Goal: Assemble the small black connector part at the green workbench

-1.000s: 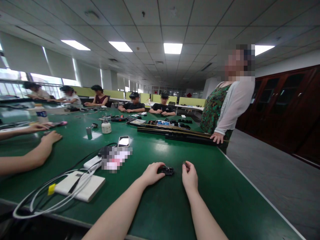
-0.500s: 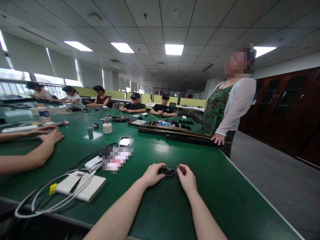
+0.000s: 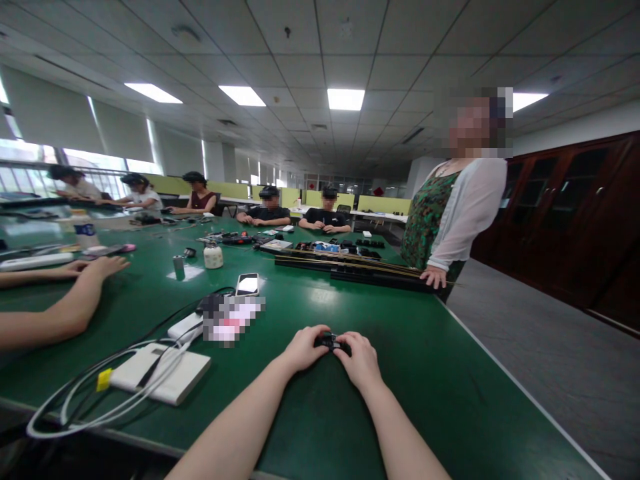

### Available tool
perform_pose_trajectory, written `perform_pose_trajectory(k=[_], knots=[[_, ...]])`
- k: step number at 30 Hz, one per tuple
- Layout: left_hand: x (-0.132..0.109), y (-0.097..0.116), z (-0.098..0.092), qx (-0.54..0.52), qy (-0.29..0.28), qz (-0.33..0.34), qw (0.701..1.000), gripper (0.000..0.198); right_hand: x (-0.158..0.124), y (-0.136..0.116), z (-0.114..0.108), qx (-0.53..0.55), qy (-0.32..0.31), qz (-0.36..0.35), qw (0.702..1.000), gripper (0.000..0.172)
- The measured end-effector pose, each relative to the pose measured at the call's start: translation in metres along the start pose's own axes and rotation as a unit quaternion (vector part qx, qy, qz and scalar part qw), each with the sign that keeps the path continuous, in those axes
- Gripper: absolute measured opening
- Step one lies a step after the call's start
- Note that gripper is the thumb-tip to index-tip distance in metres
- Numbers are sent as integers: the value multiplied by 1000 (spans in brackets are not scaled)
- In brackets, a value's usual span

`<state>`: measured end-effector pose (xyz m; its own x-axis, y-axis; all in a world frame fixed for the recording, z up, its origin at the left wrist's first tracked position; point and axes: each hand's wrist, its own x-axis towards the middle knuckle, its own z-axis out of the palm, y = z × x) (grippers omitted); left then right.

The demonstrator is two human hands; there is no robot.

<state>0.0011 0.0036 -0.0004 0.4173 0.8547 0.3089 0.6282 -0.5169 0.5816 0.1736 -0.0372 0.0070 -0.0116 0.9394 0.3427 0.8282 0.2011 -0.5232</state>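
A small black part (image 3: 330,341), with a few shiny edges, is at the table's near middle, between my two hands. From the left, my left hand (image 3: 304,349) grips it with thumb and fingers curled round its end. My right hand (image 3: 361,360) closes on its right end, thumb in front and fingers bent over the top. The fingers cover both ends, so the part's exact kind cannot be made out. Any smaller piece under my right fingertips is hidden. Both forearms reach in over the green table (image 3: 320,427).
Left of my hands lie a white box (image 3: 175,377) with looped cables, a phone (image 3: 247,285) and a blurred-out sheet. Farther off are a jar (image 3: 213,257), a grey cylinder (image 3: 179,267) and long black rails (image 3: 380,279). A co-worker's arms (image 3: 75,307) rest at left; another person stands right.
My right hand has moved left, from apart with something small pinched in its fingers to the black part's right end. My left hand keeps its hold.
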Motion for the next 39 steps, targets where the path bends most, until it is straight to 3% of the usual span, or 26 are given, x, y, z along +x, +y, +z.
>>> perform_pose_trajectory(k=[23, 32, 39], knots=[[0, -6, 4, 20, -2, 4, 1000, 47, -1, 4, 1, 39, -4, 1, 999, 22], [0, -6, 4, 15, 2, -14, 1000, 52, 0, 8, 5, 105, 19, 18, 994, 36], [-2, 1, 0, 12, -3, 1, 1000, 41, 0, 11, 6, 96, 17, 29, 995, 40]])
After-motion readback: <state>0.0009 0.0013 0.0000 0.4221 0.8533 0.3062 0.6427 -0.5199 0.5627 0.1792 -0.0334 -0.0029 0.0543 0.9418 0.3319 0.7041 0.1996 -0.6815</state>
